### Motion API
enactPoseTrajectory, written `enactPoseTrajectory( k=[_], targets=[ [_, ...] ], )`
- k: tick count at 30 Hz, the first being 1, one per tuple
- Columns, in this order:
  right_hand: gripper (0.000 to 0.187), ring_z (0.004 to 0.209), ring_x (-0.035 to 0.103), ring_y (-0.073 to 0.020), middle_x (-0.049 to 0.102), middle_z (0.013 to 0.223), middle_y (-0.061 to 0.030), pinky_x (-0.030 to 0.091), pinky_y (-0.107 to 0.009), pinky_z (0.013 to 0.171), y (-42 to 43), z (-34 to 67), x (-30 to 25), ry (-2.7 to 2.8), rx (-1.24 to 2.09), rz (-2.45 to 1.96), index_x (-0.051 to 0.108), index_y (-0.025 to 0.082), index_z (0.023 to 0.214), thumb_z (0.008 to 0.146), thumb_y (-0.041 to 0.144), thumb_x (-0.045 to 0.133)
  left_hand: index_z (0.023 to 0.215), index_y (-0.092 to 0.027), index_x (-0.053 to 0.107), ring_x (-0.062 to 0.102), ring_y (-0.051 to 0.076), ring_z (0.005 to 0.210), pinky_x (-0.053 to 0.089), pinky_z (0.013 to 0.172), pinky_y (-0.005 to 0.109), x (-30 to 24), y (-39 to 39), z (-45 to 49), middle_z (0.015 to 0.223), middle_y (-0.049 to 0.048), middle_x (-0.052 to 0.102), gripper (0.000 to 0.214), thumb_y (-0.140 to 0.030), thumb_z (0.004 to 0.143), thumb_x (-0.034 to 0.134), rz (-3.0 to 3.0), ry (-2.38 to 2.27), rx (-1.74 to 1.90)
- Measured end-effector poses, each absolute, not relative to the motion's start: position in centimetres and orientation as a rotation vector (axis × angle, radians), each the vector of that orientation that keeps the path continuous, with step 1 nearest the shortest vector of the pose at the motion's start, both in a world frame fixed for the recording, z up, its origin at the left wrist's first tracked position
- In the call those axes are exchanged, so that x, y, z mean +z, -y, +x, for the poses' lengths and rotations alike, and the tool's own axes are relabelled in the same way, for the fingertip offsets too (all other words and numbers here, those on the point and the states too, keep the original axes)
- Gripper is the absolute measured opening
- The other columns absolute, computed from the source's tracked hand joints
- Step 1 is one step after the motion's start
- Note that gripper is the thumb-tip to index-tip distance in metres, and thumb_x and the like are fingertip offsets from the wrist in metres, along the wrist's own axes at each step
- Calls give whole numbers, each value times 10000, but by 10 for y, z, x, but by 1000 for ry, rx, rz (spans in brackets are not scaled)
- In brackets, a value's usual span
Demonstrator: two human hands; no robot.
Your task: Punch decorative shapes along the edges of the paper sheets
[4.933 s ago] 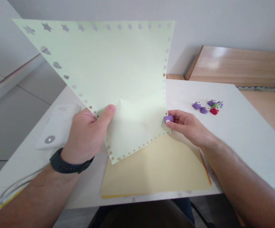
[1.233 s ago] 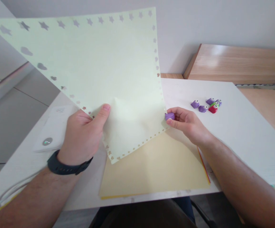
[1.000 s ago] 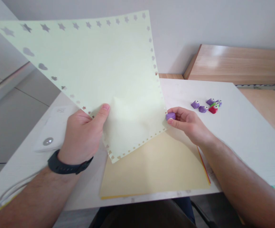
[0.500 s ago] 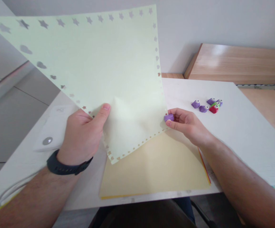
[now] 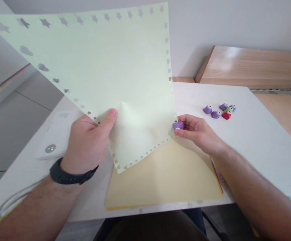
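A pale green paper sheet (image 5: 130,67) with star and heart shapes cut along its edges is raised at a tilt. My left hand (image 5: 90,140) grips its left edge, thumb on top and the other fingers hidden beneath. Near the sheet's lower right corner, my right hand (image 5: 198,132) pinches a small purple paper punch (image 5: 177,126) between thumb and fingers. The punch sits on the sheet's edge. Under the raised sheet lies a stack of cream and coloured paper (image 5: 160,180) at the table's front.
Several small purple, green and red punches, among them a red punch (image 5: 226,115), stand on the white table (image 5: 248,150) at the right. A white box-like item (image 5: 52,140) and a cable (image 5: 17,195) lie at the left. A wooden panel (image 5: 250,67) rises behind.
The sheet's top right corner has shifted slightly right and up. The purple punch has tilted a little and moved slightly left in my right hand. My left hand stays in place.
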State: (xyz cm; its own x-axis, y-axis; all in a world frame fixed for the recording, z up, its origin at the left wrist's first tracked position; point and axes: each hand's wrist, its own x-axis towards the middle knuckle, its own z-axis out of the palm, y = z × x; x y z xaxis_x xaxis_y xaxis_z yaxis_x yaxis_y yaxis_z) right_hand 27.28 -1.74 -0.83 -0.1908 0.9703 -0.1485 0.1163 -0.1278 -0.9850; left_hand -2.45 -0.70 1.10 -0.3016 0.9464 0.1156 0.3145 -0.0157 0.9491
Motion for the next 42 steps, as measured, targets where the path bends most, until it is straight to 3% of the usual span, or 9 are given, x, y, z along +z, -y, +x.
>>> enactPoseTrajectory(
  k=[3,9,22,34,42],
  targets=[
    [378,848,631,-174,707,942,-28,489,-343,818,17,272,-8,1371,1396,-1307,691,181,1066,787,359,873,916,-167,815,757,270,1080,575,1055,411,8,6,-25,1022,75,835,316,-478,895,764,1365,-1679,1351],
    [386,834,646,-180,724,925,-26,506,-350,806,16,272,-11,1390,1367,-1327,696,193,1053,769,374,885,821,-172,790,766,255,1033,597,1005,369,10,7,-25,894,59,826,280,-441,896,760,1370,-1719,1328],
    [310,816,616,-175,702,905,-17,476,-339,788,15,272,-11,1416,1342,-1334,699,193,1048,800,321,835,984,-171,827,748,264,1143,566,1071,379,6,6,-26,1114,81,832,322,-476,905,763,1386,-1650,1367],
    [288,797,595,-176,695,900,-17,460,-332,762,14,272,-15,1485,1277,-1358,694,192,1074,826,306,784,1002,-160,823,759,248,1108,571,1055,386,10,7,-25,1073,68,835,284,-422,937,737,1417,-1698,1328],
    [270,780,580,-167,682,868,-2,442,-321,745,13,271,-13,1447,1273,-1362,693,195,1035,807,308,784,986,-176,821,754,242,1134,554,1093,393,10,6,-25,1150,58,825,236,-389,944,730,1476,-1697,1349]
  ],
)
